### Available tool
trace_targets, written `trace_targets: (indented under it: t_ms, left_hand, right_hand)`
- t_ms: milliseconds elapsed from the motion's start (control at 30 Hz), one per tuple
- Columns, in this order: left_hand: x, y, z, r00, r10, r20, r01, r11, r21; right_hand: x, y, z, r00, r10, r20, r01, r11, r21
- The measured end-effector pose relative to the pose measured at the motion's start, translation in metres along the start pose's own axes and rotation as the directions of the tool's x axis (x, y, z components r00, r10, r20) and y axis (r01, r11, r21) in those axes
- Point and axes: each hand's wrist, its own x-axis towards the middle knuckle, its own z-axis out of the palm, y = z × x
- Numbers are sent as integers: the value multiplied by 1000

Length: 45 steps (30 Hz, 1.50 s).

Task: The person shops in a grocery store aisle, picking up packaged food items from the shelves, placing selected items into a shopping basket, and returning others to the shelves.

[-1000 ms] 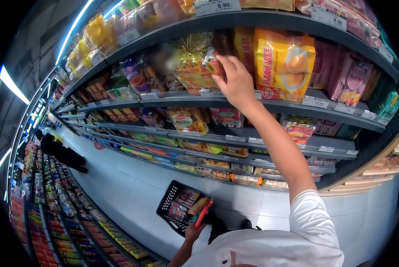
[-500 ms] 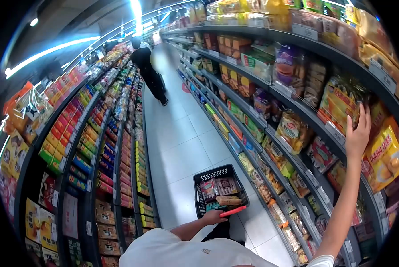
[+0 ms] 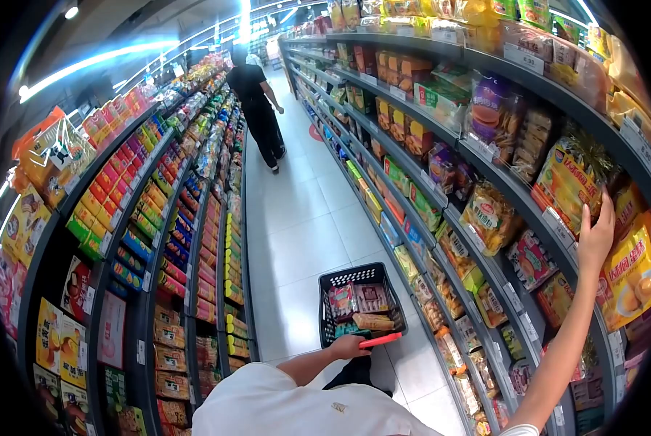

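My left hand (image 3: 349, 346) is wrapped round the red handle (image 3: 380, 340) of a black shopping basket (image 3: 324, 309). Inside the basket are several packaged foods, among them a pink-and-dark pack (image 3: 343, 299) and a tan long pack (image 3: 373, 321). On the right-hand shelf my right hand (image 3: 596, 231) reaches up with fingers apart. Its fingertips touch the lower right edge of a yellow-and-red snack bag (image 3: 566, 178), which stands upright on the shelf. Just below the hand hangs another yellow bag (image 3: 628, 280) with round cakes pictured on it.
Shelves of packaged snacks line both sides, with a grey shelf edge (image 3: 518, 190) carrying price tags on the right. The tiled aisle floor (image 3: 289, 240) runs ahead. A person in black (image 3: 255, 109) stands farther along the aisle, back turned.
The view has shifted slightly, so shelves and basket appear a little to the right. My right hand stays at the snack bag, its fingers now nearer the edge. The person ahead has swung an arm out.
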Motion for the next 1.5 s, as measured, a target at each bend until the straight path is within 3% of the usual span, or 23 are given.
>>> trace_targets:
  t_ms: [433, 633, 933, 1067, 1200, 1300, 1333, 1367, 1433, 1500]
  left_hand:
    - [1, -4, 3, 1000, -9, 2, 9, 1000, 13]
    - [2, -6, 4, 1000, -18, 13, 18, 1000, -9]
    - [2, -7, 7, 1000, -14, 3, 14, 1000, -7]
    - [0, -2, 3, 999, -36, 19, 36, 999, -27]
    - [3, -6, 5, 1000, -7, -10, 7, 1000, 17]
    - [1, -3, 5, 1000, -10, -21, 11, 1000, 20]
    - [0, -1, 1, 1000, -11, -12, 11, 1000, 16]
    - [-3, 4, -4, 999, -34, 12, 34, 999, -7]
    - [-5, 11, -8, 999, -33, 3, 33, 999, 38]
    - [0, 6, 0, 998, -22, -53, 25, 997, 68]
  right_hand:
    - [-3, 6, 0, 999, 19, 29, -18, 999, -44]
    - [-4, 6, -3, 998, -41, 42, 41, 999, 2]
    - [-6, -2, -15, 997, -8, 75, 4, 999, 51]
    - [-3, -38, -44, 991, 35, -131, -20, 993, 112]
    - [5, -51, -62, 932, -125, -340, 158, 985, 72]
    - [0, -40, -49, 973, -173, -152, 168, 985, -46]
    - [-6, -18, -32, 986, -142, 90, 132, 985, 111]
    - [-12, -24, -34, 978, -131, 160, 98, 975, 197]
    - [-13, -39, -43, 993, -120, 14, 119, 989, 85]
    - [-11, -54, -54, 989, -49, -141, 65, 991, 115]
